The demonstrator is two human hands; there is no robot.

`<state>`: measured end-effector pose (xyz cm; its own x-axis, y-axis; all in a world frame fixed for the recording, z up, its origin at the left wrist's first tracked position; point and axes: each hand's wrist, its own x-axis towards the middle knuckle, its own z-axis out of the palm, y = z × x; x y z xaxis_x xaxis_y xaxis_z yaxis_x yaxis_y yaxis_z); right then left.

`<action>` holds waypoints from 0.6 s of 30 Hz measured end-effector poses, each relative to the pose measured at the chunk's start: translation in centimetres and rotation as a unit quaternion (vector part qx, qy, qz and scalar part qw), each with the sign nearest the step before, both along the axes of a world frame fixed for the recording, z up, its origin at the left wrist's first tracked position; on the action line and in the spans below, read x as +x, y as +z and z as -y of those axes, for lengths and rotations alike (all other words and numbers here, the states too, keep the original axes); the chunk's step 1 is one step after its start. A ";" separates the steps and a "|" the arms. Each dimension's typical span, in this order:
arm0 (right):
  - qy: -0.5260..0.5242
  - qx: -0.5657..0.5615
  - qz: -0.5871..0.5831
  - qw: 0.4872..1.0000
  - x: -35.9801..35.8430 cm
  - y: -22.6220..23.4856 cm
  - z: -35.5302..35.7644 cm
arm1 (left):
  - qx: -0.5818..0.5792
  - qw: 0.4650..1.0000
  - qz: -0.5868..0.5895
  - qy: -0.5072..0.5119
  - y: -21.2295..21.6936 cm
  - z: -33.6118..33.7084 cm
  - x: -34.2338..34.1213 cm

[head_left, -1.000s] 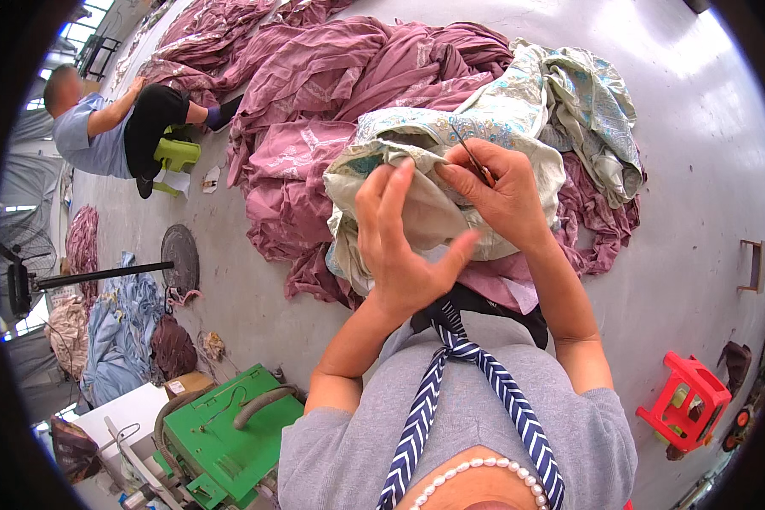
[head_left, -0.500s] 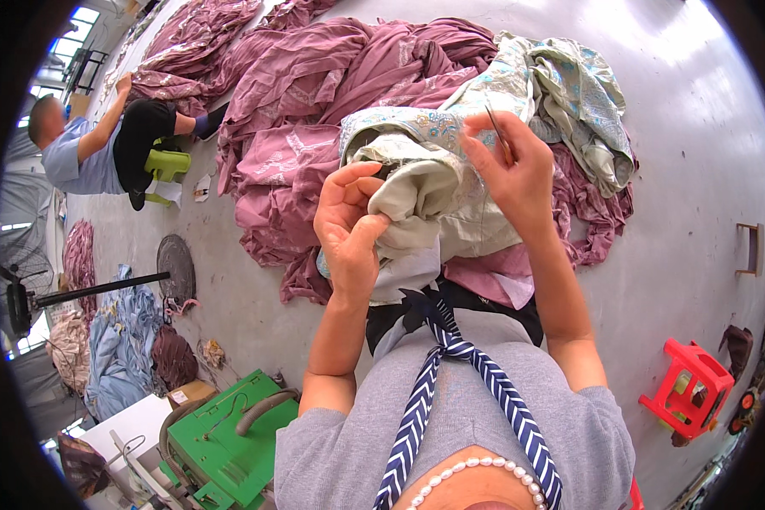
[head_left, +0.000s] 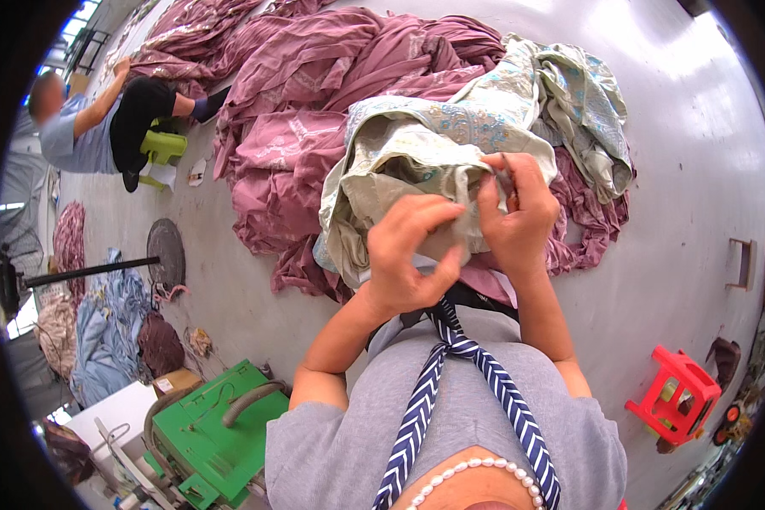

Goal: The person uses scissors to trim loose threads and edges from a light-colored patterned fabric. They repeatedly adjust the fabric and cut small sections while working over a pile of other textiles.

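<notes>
A pale green cloth (head_left: 370,144) with blue and tan patterning lies gathered in front of me, its edges turned over. My right hand (head_left: 518,212) pinches a pale folded edge of it between thumb and fingers. A dark bit shows between those fingers; most of it is hidden. Close beside, my left hand (head_left: 412,251) is slightly blurred, thumb and forefinger apart beside the cloth, with nothing visible held between them.
Heaped mauve cloth (head_left: 289,153) spreads beneath and beyond. At far left a seated person (head_left: 93,127) handles cloth. A green machine table (head_left: 217,425) stands at lower left, a red stool (head_left: 673,395) at right. Blue cloth (head_left: 110,331) lies left.
My right hand has come down to the cloth; the thin pointed metal tool seen in it earlier is now mostly hidden. My left hand has let go of the folded cloth and shifted right.
</notes>
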<state>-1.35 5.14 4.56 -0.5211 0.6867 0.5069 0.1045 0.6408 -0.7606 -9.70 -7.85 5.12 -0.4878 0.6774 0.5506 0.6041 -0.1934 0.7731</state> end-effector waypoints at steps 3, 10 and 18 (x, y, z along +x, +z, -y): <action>-0.011 -0.111 0.014 0.994 0.2 -0.9 -0.5 | 0.057 0.986 -0.140 0.069 -0.9 1.2 -0.7; 0.001 -0.166 -0.079 0.983 -0.2 -1.4 -1.4 | -0.075 0.979 -0.085 0.168 -0.1 3.6 -6.8; 0.002 -0.091 -0.001 0.996 0.0 -0.1 -2.6 | -0.137 0.990 -0.015 -0.033 -0.1 2.7 -10.5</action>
